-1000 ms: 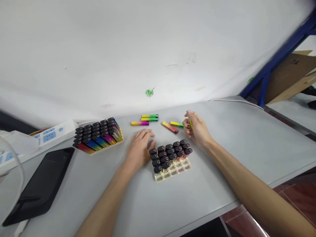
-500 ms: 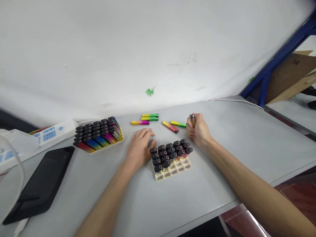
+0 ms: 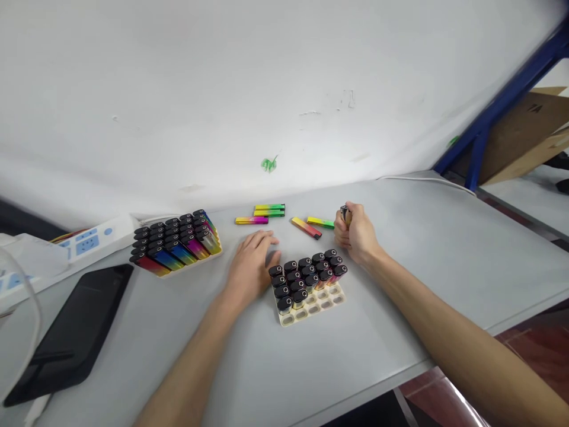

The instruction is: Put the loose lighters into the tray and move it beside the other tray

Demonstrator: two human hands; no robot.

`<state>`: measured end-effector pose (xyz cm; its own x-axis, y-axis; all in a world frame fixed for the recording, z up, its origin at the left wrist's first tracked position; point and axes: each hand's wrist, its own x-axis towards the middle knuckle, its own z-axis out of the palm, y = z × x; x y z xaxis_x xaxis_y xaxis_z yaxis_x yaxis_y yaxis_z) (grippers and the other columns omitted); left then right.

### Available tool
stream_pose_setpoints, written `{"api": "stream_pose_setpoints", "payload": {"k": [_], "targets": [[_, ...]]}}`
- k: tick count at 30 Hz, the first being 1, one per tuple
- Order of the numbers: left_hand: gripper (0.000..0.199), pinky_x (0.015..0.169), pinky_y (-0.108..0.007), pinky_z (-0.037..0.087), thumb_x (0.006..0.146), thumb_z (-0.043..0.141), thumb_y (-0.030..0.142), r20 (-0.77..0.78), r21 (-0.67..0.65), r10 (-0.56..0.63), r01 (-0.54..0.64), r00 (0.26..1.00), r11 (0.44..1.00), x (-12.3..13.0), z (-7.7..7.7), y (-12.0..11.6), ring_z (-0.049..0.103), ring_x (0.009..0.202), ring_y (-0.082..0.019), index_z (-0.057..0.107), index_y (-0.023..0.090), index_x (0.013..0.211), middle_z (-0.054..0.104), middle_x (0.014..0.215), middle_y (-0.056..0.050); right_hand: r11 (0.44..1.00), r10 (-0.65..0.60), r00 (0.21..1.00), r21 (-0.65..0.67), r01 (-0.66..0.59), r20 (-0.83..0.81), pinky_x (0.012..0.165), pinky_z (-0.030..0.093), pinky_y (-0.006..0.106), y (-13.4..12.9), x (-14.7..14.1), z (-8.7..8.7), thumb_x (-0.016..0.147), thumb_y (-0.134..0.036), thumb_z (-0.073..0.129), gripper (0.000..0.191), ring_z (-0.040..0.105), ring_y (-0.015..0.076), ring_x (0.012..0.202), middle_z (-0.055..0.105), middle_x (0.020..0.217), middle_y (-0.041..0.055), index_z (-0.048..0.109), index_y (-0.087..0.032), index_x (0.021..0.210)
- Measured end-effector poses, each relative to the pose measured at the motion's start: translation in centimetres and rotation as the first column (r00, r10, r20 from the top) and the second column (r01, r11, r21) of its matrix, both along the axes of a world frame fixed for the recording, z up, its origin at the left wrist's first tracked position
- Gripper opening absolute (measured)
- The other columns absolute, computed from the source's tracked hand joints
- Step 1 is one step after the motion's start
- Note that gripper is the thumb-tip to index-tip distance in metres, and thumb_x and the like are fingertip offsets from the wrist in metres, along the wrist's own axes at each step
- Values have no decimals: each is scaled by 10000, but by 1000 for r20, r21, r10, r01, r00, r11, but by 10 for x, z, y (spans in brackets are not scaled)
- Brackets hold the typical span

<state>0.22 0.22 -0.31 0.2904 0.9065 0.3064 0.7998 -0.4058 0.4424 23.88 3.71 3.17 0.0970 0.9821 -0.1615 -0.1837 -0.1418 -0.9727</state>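
My right hand (image 3: 355, 234) is wrapped in a fist round a lighter (image 3: 344, 210), thumb up by its metal top; the rest of the lighter is hidden by the fingers. My left hand (image 3: 251, 267) rests on the table with its fingers stretched out and holds nothing. Just right of its thumb is a cream tray (image 3: 313, 309) of oval slots, partly filled with upright black-topped lighters (image 3: 306, 271). Behind it lie loose lighters: a red-yellow one (image 3: 306, 228), a yellow-green one (image 3: 320, 223), a yellow-purple one (image 3: 252, 220) and a yellow-green pair (image 3: 269, 210).
On the left stands a second tray (image 3: 195, 268) packed with colourful lighters (image 3: 175, 237). A black phone (image 3: 75, 323) and a white power strip (image 3: 106, 234) with cables lie farther left. A white wall (image 3: 222, 107) backs the grey table (image 3: 422, 237). Blue framing (image 3: 475, 154) and cardboard (image 3: 522, 133) are at right.
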Motion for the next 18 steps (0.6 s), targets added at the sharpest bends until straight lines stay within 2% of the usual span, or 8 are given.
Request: {"api": "stream_pose_setpoints", "payload": {"k": [4, 9, 12, 15, 18], "targets": [[155, 1063, -525, 463, 940, 535, 216, 6, -2, 2, -2, 1000, 1000, 0, 0, 0, 562, 1256, -299, 623, 214, 1067, 647, 1320, -108, 999, -10, 1000, 38, 10, 4, 405, 88, 275, -1, 0, -1, 929, -519, 395, 504, 109, 87, 390, 183, 422, -67, 295, -247, 516], [155, 1064, -520, 465, 937, 535, 216, 14, 3, -3, 3, 1000, 1000, -1, -1, 0, 562, 1258, -295, 624, 214, 1064, 646, 1317, -108, 999, 6, 995, 53, -11, 99, 425, 113, 279, 1, 2, -9, 934, -679, 364, 582, 125, 90, 407, 176, 468, -72, 310, -250, 545], [152, 1064, -519, 464, 937, 535, 210, 10, 8, -2, 1, 1000, 1000, 0, -1, 0, 564, 1256, -294, 623, 217, 1061, 648, 1315, -107, 996, 22, 991, 86, -34, 134, 431, 141, 282, 1, 2, -14, 921, -757, 327, 612, 150, 99, 406, 194, 480, -75, 415, -249, 591], [150, 1064, -511, 466, 937, 542, 209, 4, 6, -1, 1, 1000, 1000, 0, 0, -1, 567, 1254, -291, 624, 222, 1062, 647, 1317, -102, 984, 1, 980, 175, -36, 197, 450, 229, 287, 0, 1, -13, 931, -743, 359, 579, 253, 113, 414, 293, 501, -66, 565, -238, 735], [151, 1062, -509, 466, 941, 540, 211, -3, 9, -1, 1, 1000, 1000, 0, 1, -1, 564, 1254, -295, 625, 209, 1066, 647, 1316, -110, 961, -67, 932, 276, -37, 355, 549, 363, 301, -2, 0, -11, 945, -668, 457, 491, 431, 130, 508, 458, 563, -34, 598, -227, 783]]}}
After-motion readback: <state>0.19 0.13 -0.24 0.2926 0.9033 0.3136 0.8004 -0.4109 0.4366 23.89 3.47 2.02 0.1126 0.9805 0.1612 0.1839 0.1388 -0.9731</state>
